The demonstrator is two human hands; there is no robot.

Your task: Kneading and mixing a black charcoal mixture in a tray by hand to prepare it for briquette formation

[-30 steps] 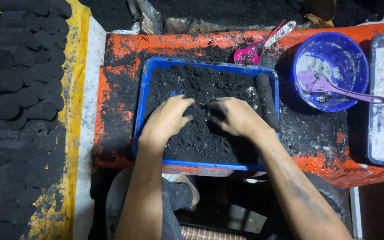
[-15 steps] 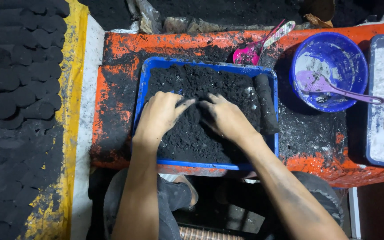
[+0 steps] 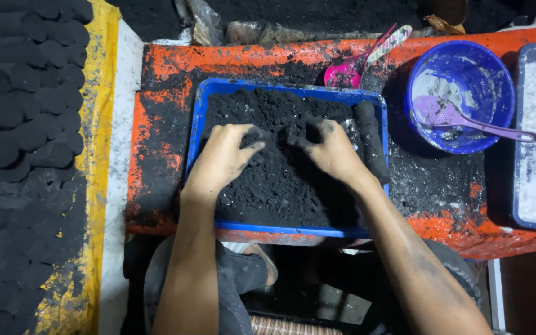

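Both the left hand (image 3: 224, 158) and right hand (image 3: 330, 152) are cupped, fingers curled into black powder (image 3: 274, 180) heaped in the blue tray (image 3: 196, 133) on the orange worktop (image 3: 162, 68); loose, crumbly, apparently damp material, best scooped from beneath.

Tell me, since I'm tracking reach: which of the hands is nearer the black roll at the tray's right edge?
Right. The right hand lies in the black powder just beside the black roll; the left hand is farther off, across the tray.
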